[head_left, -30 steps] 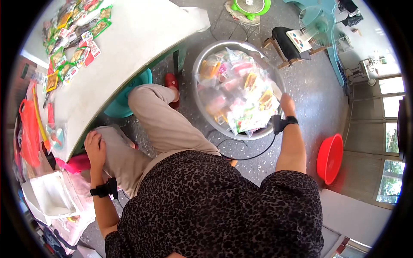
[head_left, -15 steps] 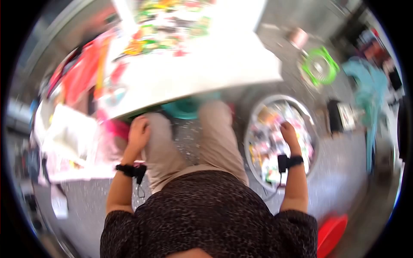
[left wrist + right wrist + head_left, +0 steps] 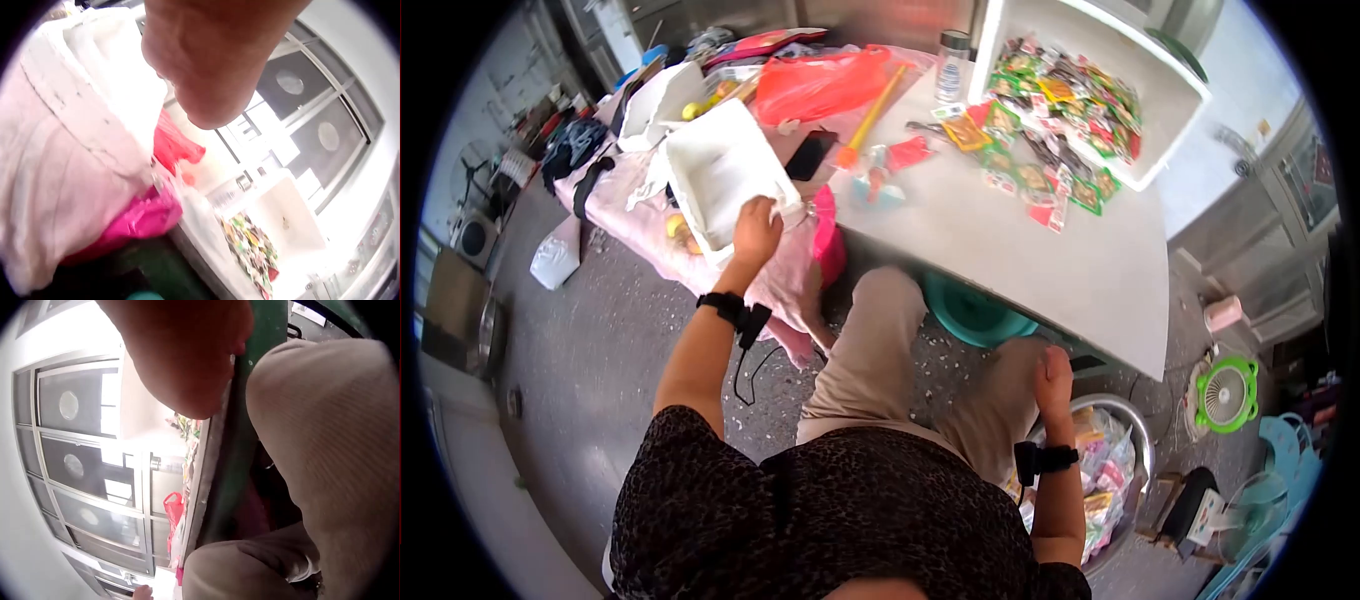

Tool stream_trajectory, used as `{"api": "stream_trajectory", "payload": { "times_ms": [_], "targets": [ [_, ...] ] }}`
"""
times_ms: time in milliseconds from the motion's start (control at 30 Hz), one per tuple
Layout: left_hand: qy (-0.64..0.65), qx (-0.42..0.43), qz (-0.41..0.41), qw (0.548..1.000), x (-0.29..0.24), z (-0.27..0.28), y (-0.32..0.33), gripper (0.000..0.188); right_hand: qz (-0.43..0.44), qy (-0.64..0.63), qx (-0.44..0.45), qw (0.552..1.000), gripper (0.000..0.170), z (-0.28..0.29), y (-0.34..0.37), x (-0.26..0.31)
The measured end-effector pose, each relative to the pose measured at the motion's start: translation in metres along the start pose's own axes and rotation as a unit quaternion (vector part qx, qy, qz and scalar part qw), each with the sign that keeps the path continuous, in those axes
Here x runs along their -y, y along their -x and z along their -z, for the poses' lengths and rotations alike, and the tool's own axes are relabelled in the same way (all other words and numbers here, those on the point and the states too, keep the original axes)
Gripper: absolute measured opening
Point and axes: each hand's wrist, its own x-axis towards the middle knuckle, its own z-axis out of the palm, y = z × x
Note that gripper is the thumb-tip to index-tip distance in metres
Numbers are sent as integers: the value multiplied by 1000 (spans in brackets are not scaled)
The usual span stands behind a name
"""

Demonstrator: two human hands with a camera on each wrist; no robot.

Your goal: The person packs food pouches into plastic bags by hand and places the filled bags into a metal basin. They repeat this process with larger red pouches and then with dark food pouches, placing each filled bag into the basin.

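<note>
In the head view, a white foam box (image 3: 718,180) lies at the left on pink cloth, by the table (image 3: 960,235). My left hand (image 3: 757,232) is at its near rim, fingers bent over the wall; the fingertips are partly hidden. The left wrist view shows the white box (image 3: 109,56) beside the underside of the hand (image 3: 212,69). My right hand (image 3: 1054,380) hangs loosely curled by the right knee and the table's front edge, near the metal basin (image 3: 1142,440) of clear packets (image 3: 1108,470). Nothing shows in it; its fingers are hidden in the right wrist view.
Small snack packets (image 3: 1090,105) spill from a second white box (image 3: 1175,90) onto the table. A phone (image 3: 811,155), red bag (image 3: 830,88), yellow stick (image 3: 872,115) and jar (image 3: 952,68) lie or stand behind. A teal basin (image 3: 975,312) sits beneath; a green fan (image 3: 1228,393) is at right.
The head view has swung left. My left hand has gone from the left knee to the white box; my right hand has moved from over the metal basin towards the right knee.
</note>
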Motion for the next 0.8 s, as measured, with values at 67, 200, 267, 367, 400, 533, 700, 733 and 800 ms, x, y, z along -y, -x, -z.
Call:
{"api": "stream_trajectory", "payload": {
  "times_ms": [67, 200, 267, 367, 400, 533, 700, 733, 800],
  "targets": [
    [-83, -23, 39, 996, 32, 1, -13, 28, -22, -1, 18, 1000, 18, -11, 0, 3],
    [-176, 172, 128, 961, 83, -1, -22, 33, -24, 48, 51, 997, 18, -23, 2, -4],
    [-101, 228, 90, 964, 132, -24, -11, 33, -22, 80, 52, 995, 18, -26, 6, -10],
    [-128, 252, 81, 956, 118, -15, -18, 24, -29, 116, 33, 992, 18, -32, 10, -11],
    [-131, 257, 78, 954, 116, -14, -20, 22, -36, 125, 30, 991, 18, -34, 9, -10],
    [-159, 262, 70, 949, 114, -9, -24, 20, -23, 134, 9, 991, 18, -35, 9, -13],
    [-105, 226, 5, 968, 121, -5, -29, 25, -21, 117, -5, 993, 17, -34, 6, -9],
    [-105, 214, 12, 971, 128, -6, -31, 25, -17, 119, -8, 993, 17, -33, 5, -7],
    [-124, 185, 73, 972, 131, -6, -44, 25, -18, 117, -8, 993, 16, -34, 4, -3]
  ]
}}
